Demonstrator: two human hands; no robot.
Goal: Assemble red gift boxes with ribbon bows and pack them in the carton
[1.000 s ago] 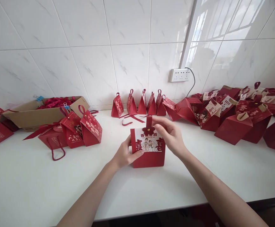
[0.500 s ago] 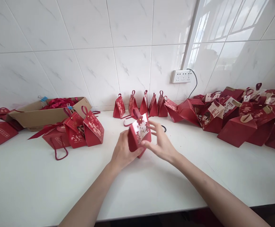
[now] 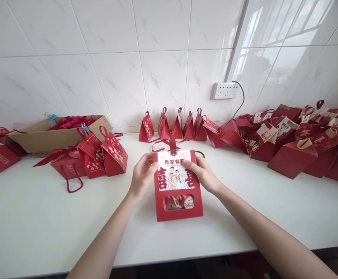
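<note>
Between my hands is a red gift box (image 3: 179,209) with a white label showing a bridal couple and a ribbon loop (image 3: 172,146) at its top. Small wrapped pieces (image 3: 180,202) show through the window in its front, which faces me. My left hand (image 3: 142,174) grips the upper left edge, thumb on the near side. On the other side, my right hand (image 3: 205,173) holds the upper right edge with its thumb over the label. The fingers behind the box are hidden.
Several red gift boxes (image 3: 163,126) stand along the tiled wall. More boxes (image 3: 292,157) are heaped at the right. At the left, a cardboard tray (image 3: 46,139) holds red ribbon, with boxes (image 3: 115,157) before it. A power strip (image 3: 226,90) hangs on the wall.
The gift box has turned so its broad labelled front and window face me. My right hand, with fingers lifted before, has closed on its right edge; my left hand has moved up its side.
</note>
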